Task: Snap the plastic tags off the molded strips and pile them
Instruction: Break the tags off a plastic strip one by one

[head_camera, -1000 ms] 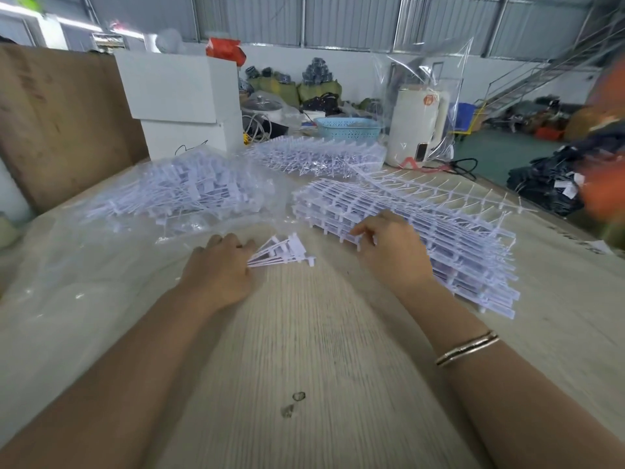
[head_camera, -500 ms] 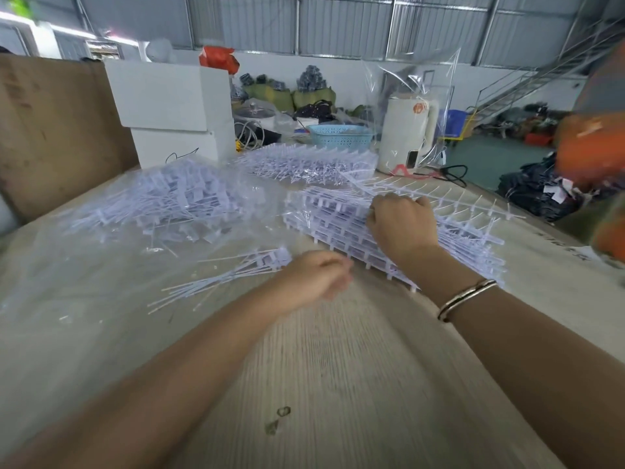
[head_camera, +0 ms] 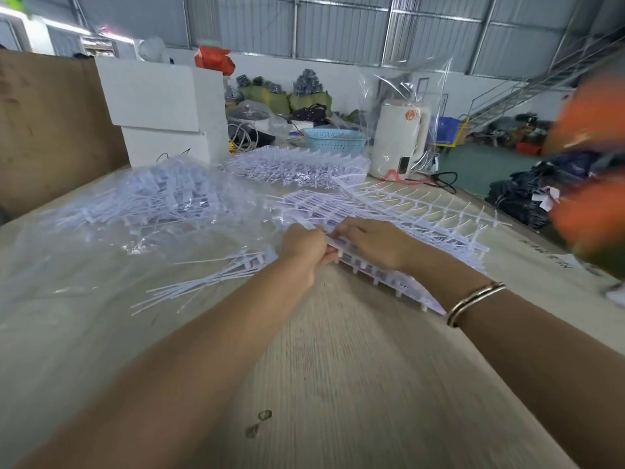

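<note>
Your table carries clear plastic sheeting heaped with loose tags. The stack of molded strips lies right of centre; your left hand and right hand both grip its near-left corner.

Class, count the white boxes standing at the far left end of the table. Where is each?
2. One larger white box sits on top; a smaller white box stands beneath it, behind the plastic tags. Others may be hidden behind.
</note>
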### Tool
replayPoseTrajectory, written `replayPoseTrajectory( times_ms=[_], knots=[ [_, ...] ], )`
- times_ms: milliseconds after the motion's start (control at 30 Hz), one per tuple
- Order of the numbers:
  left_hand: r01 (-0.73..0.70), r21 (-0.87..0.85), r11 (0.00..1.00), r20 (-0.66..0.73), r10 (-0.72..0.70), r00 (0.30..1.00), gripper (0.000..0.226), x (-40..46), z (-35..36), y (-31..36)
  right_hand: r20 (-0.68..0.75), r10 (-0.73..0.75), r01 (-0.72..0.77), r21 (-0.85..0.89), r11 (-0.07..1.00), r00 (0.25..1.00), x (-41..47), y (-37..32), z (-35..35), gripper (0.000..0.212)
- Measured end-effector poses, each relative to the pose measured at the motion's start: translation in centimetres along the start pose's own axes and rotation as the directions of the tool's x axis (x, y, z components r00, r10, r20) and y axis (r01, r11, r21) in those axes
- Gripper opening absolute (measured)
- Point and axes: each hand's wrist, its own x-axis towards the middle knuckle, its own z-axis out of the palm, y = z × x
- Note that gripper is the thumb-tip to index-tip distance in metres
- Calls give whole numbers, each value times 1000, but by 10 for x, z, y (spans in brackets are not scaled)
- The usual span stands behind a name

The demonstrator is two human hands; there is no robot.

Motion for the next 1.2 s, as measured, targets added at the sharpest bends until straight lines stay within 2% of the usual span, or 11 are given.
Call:
replayPoseTrajectory(
  times_ms=[100,300,500,667,767,833,867,933,1000,1100,1200],
  knots=[
    [-35,88,995,-80,42,996,12,3,-18,6,-7,22,-22,-52,998,1000,0,4,0,41],
    [-93,205,974,-33,102,994,20,-11,-57,12,-38,62,-58,113,992,997,1,10,2,47],
    [-92,156,983,-262,131,956,31,-1,-95,32,-33,63,-66,-98,993,997,-7,19,2,55],
    [20,69,997,99,-27,995,29,-11,-121,36,-73,76,-79,-34,996,994,-13,22,7,39],
    [4,222,975,247,-60,967,32,-14,-128,48,-229,72,-53,90,995,971,-6,19,4,28],
    [-52,366,929,346,-84,934,45,-16,-130,55,-330,160,-93,210,973,930,-1,19,0,24],
    [-100,456,885,382,-93,919,52,-17,-131,57,-337,256,-123,368,922,906,1,21,-4,26],
    [-217,607,765,437,-93,895,56,-20,-135,57,-239,419,-105,754,649,876,-5,23,-14,34],
    [-339,689,640,499,-81,863,50,-23,-139,56,-183,443,-37,896,443,878,-14,30,-24,33],
    [-436,768,469,531,-85,843,35,-29,-139,52,-182,338,-21,856,517,923,-25,25,-17,19],
    [-451,768,454,517,-24,856,28,-29,-136,44,-109,115,-2,718,696,987,-27,5,13,11]
  ],
)
